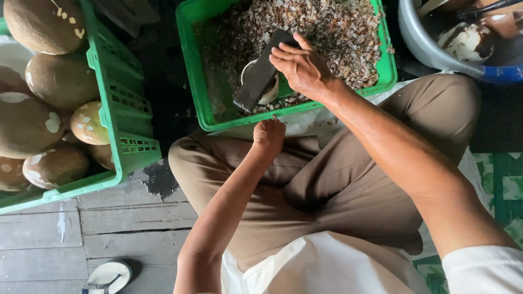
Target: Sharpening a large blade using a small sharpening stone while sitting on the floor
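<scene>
A green plastic crate full of brown and white shavings stands in front of my knees. My right hand reaches over it, fingers closed over the upper end of a dark flat blade that slants down to the left. Under the blade lies a round white coconut piece, partly hidden. My left hand is curled into a fist just outside the crate's near rim, above my left thigh. Nothing shows in that fist.
A second green crate at the left holds several large brown peeled coconuts. A grey metal basin with coconut pieces sits at the top right. Grey wooden floorboards, a sandal and a green patterned mat surround me.
</scene>
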